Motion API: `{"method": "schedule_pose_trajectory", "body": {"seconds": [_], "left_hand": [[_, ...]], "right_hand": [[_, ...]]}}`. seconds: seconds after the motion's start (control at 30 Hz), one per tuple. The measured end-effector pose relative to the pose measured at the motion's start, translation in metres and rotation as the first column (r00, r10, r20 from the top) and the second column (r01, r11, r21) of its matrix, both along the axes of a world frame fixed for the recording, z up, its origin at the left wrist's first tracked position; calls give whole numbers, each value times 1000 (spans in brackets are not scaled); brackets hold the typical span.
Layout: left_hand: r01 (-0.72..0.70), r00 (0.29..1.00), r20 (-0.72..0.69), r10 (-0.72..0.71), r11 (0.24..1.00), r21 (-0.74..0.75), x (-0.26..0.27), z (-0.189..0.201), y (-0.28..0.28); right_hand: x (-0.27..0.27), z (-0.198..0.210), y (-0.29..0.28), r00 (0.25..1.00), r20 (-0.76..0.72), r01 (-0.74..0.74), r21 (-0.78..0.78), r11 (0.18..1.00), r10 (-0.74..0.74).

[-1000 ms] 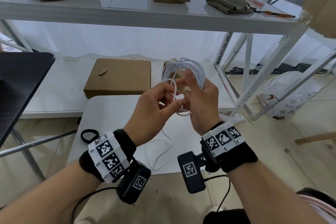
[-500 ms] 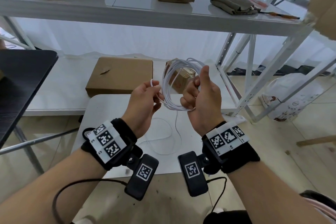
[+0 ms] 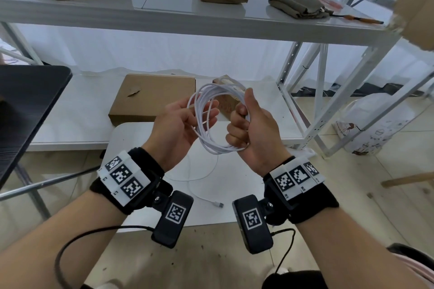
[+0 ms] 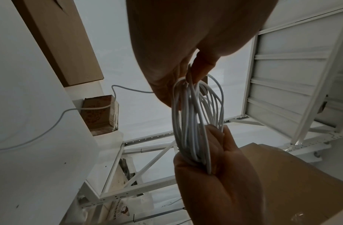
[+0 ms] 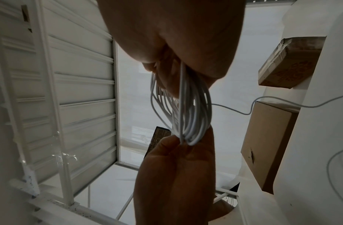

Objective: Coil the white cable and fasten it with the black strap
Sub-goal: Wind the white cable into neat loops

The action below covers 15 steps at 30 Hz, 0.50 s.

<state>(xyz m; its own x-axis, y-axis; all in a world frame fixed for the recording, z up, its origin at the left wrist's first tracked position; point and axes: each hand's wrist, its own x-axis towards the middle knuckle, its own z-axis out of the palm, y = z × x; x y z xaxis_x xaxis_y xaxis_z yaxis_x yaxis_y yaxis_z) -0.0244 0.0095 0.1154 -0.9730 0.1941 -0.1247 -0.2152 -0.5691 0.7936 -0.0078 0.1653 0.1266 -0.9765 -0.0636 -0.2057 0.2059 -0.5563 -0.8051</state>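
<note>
The white cable (image 3: 199, 124) is wound into a coil of several loops, held upright in front of me above the white table (image 3: 141, 138). My right hand (image 3: 251, 126) grips the coil's right side in a fist, thumb up along the loops. My left hand (image 3: 185, 122) holds the left side, and the right wrist view shows its thumb and fingers (image 5: 176, 152) pinching the bundle (image 5: 188, 109). A loose tail hangs down to the table and ends in a plug (image 3: 219, 205). The left wrist view shows the coil (image 4: 193, 121) between both hands. No black strap shows in any view.
A flat cardboard box (image 3: 152, 98) and a small box (image 3: 225, 105) lie on the low shelf behind the coil. White rack posts (image 3: 305, 101) stand to the right, a black tabletop (image 3: 28, 101) to the left. A plastic bag (image 3: 371, 124) sits on the floor.
My left hand has carried another loop from the coil's bottom up to its left side. The hands have moved apart, and the tail on the table is shorter, its plug now showing.
</note>
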Motion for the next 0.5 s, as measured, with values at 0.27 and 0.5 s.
{"method": "schedule_pose_trajectory", "body": {"seconds": [0.27,0.5], "left_hand": [[-10,1000,-19,8,997,-71,-5,4,-1],[-115,936,-347,-54,885,-450,-1,3,-6]], "right_hand": [[0,-2,-3,999,32,-34,99,995,31],[2,0,-4,993,49,-110,149,983,104]]}}
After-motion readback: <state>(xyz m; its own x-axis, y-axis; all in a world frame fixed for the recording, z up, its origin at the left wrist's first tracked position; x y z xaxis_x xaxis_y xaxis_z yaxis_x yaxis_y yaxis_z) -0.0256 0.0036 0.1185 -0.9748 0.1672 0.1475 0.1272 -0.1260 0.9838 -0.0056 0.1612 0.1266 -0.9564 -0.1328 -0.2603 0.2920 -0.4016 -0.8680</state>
